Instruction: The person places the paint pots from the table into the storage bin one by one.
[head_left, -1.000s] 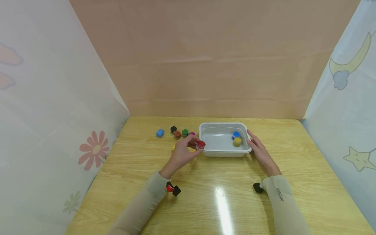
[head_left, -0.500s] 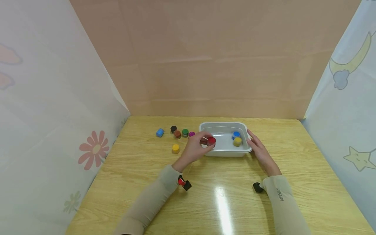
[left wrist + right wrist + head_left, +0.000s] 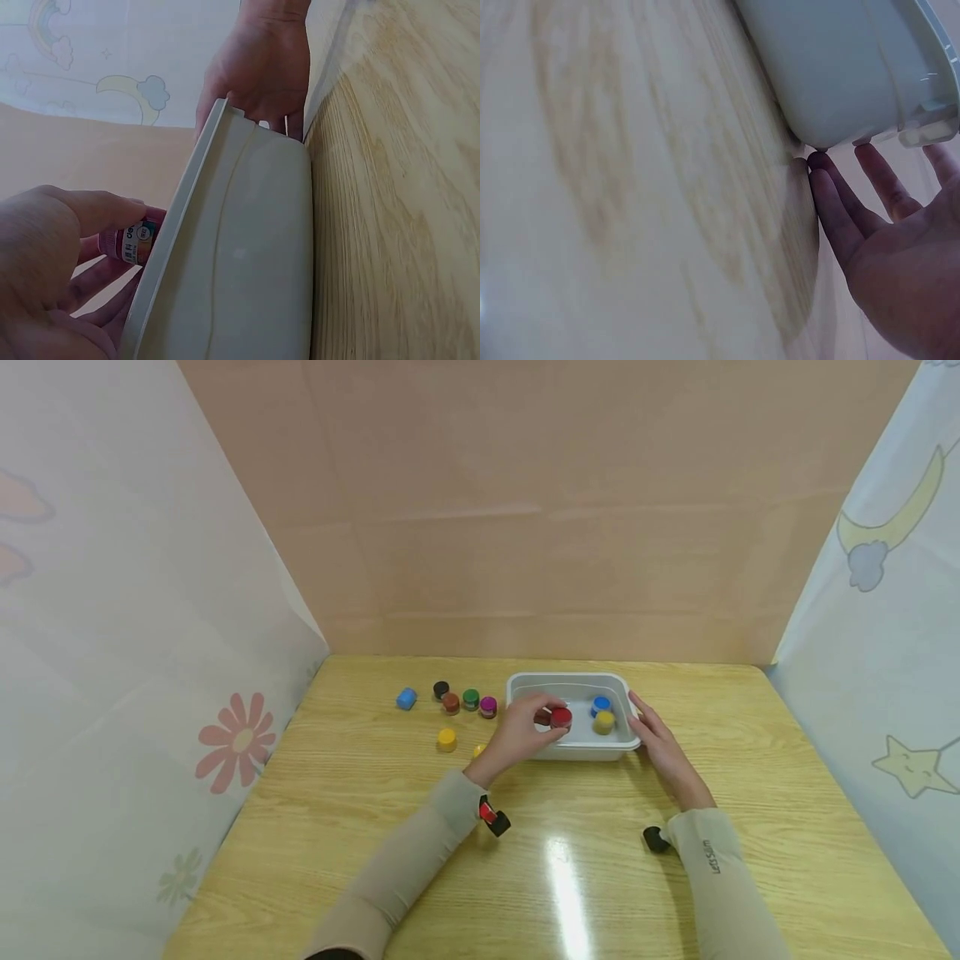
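My left hand [image 3: 522, 729] pinches a small red-lidded paint jar [image 3: 561, 718] between thumb and fingers, over the left part of a white plastic tub [image 3: 577, 752]. In the left wrist view that labelled jar [image 3: 133, 241] is partly behind the tub's rim [image 3: 180, 210]. Inside the tub, toward its right end, sit a blue-lidded jar [image 3: 601, 707] and a yellow jar [image 3: 603, 722]. My right hand [image 3: 663, 747] rests against the tub's right end. Its fingers [image 3: 885, 180] are fairly straight, with tips touching the tub wall in the right wrist view.
Left of the tub on the wooden table [image 3: 360, 777] stand a purple jar [image 3: 488, 707], a green jar [image 3: 470, 698], a brown jar [image 3: 450, 703], a black jar [image 3: 441, 691] and a yellow jar [image 3: 447, 740]. A blue jar [image 3: 406, 698] lies on its side. Another yellow jar [image 3: 478, 750] is mostly hidden.
My left hand has carried the red-lidded jar rightward, from beside the tub's left edge to over its inside. The purple and yellow jars it covered now show more. My right hand stays put.
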{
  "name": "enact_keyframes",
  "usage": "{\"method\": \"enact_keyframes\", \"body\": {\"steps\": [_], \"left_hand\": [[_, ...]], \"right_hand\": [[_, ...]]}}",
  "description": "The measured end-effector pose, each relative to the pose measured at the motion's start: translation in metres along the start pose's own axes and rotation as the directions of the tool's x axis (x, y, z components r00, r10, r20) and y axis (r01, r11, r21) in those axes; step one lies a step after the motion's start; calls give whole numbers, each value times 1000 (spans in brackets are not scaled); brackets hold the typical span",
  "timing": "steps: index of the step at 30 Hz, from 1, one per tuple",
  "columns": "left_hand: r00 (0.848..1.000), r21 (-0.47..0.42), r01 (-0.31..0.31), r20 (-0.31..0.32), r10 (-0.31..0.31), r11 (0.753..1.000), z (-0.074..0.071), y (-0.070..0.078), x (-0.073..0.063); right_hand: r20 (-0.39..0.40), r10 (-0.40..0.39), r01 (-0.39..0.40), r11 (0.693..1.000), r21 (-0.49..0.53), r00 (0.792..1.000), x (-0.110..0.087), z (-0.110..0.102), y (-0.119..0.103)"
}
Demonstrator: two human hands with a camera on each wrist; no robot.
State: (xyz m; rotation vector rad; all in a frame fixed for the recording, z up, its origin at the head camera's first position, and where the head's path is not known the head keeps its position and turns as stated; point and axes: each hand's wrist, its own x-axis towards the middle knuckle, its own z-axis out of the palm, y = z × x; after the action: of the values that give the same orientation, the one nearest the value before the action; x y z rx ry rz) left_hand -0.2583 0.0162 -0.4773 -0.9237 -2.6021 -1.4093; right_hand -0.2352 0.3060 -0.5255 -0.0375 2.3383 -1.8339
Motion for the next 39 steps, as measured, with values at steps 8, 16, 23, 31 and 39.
{"method": "enact_keyframes", "body": {"steps": [8,16,23,31,39], "left_hand": [[997,19,18,71,-19,1000,14,2,15],[993,13,-5,121,3,1000,27,3,27],[989,90,-13,147,0,996,35,9,40],[984,146,-52,176,26,988,46,11,54],[975,205,-14,219,-32,979,54,16,63]], "right_hand": [[-13,2,-2,1000,20,1000,0,1,1],[-7,-4,4,1000,-2,1000,-4,1,2],[-2,-26,26,1000,-14,1000,-3,-1,2],[7,-55,55,998,7,998,-2,-2,3],[10,-47,47,999,18,999,-2,-2,2]]}}
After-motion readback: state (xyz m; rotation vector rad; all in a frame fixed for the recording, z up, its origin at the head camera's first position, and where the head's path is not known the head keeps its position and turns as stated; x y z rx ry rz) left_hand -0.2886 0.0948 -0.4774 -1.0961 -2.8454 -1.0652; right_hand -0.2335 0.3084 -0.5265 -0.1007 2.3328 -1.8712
